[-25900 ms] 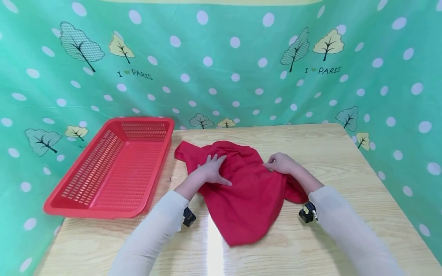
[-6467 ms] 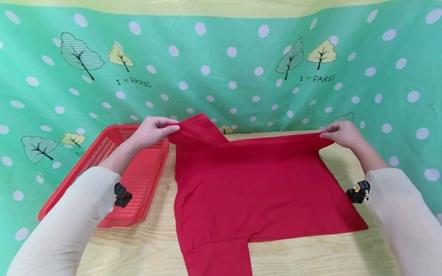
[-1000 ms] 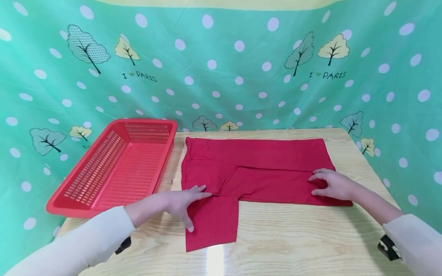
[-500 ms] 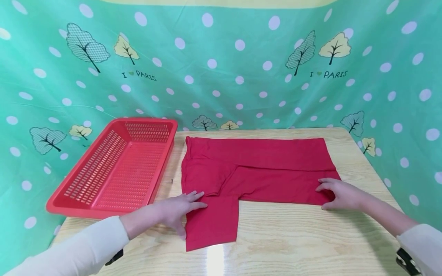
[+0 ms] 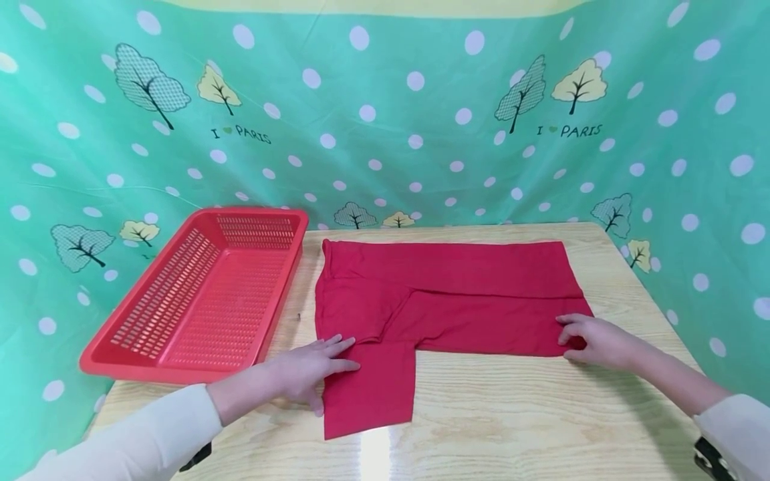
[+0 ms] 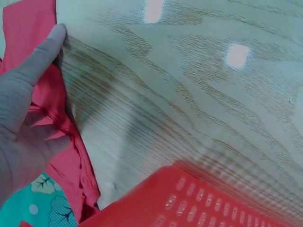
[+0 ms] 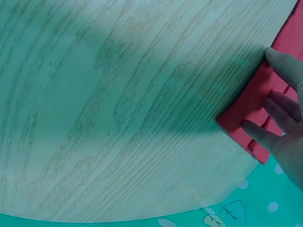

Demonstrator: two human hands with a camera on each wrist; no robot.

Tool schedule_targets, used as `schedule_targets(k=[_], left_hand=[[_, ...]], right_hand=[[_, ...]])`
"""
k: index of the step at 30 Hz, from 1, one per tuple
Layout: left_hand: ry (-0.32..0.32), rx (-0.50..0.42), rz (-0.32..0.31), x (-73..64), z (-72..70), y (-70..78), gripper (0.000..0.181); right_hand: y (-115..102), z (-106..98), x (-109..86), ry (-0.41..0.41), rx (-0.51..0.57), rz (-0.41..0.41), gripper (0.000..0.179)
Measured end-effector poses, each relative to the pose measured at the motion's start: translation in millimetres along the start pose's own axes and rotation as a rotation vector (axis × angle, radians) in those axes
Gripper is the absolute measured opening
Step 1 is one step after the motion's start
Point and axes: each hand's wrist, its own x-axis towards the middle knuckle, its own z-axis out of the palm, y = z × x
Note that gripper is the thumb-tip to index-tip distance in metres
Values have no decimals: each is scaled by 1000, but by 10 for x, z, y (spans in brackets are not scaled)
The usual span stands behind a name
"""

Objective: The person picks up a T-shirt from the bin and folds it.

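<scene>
A red T-shirt (image 5: 481,321) lies flat on the table in the head view, its far side folded over toward me. One sleeve (image 5: 373,391) points at the near edge. My left hand (image 5: 303,371) rests with spread fingers at the sleeve's left edge; in the left wrist view its thumb (image 6: 47,45) lies along the cloth's border. At the hem's near right corner, my right hand (image 5: 601,342) touches the shirt with bent fingers. The right wrist view has that hand's thumb (image 7: 279,61) at the near edge and its fingertips on top of the cloth, apart from the thumb.
To the left stands a red plastic basket (image 5: 225,307) with slotted walls and nothing in it. The wooden table (image 5: 511,414) reaches back to a green dotted curtain (image 5: 409,100) printed with trees.
The shirt lay crumpled at first, then was held up by both hands, and now lies flat with its far side folded over. Lately both hands have slid slightly nearer to the shirt's near edge.
</scene>
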Motion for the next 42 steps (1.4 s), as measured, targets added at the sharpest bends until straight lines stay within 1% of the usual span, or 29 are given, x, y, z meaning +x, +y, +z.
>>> schedule_targets(k=[3, 7, 10, 12, 13, 15, 17, 19, 20, 23, 26, 28, 30, 32, 34, 40, 42], left_hand=[[41, 14, 27, 9, 14, -20, 62], [122, 57, 87, 19, 36, -54, 35], [176, 93, 130, 27, 43, -71, 24], [203, 113, 147, 29, 36, -77, 21], [216, 115, 155, 29, 27, -77, 20], [221, 92, 151, 26, 6, -76, 21], [224, 42, 144, 20, -10, -85, 23], [230, -40, 131, 14, -26, -97, 22], [232, -98, 112, 11, -34, -105, 22], [266, -301, 70, 6, -77, -130, 23], [298, -528, 0, 2, -148, -152, 23], [320, -637, -40, 1, -201, -170, 22], [343, -711, -76, 8, -252, -190, 22], [373, -765, -108, 16, -302, -210, 21], [415, -787, -134, 35, -354, -232, 21], [548, -798, -205, 127, -537, -292, 17], [579, -809, -243, 174, -609, -304, 19]], right_hand=[[2, 5, 3, 1, -11, 2, 13], [-9, 5, 2, 2, -14, 12, 12], [-16, 8, -1, 13, -20, 4, 11], [-20, 10, -6, 24, -15, 8, 10], [-21, 9, -10, 30, -13, 12, 10], [-23, 5, -17, 46, -14, 21, 10], [-23, -4, -23, 57, -5, 30, 10], [-25, -21, -27, 64, 8, 39, 11], [-27, -32, -28, 65, 20, 46, 11], [-27, -68, -31, 77, 50, 52, 10], [-26, -107, -35, 110, 73, 55, 9], [-22, -130, -32, 141, 83, 51, 9], [-18, -158, -24, 166, 95, 53, 9], [-12, -188, -6, 184, 106, 57, 8], [-9, -230, 15, 200, 118, 76, 7], [-1, -391, 103, 236, 178, 129, 10], [7, -432, 142, 249, 193, 140, 12]])
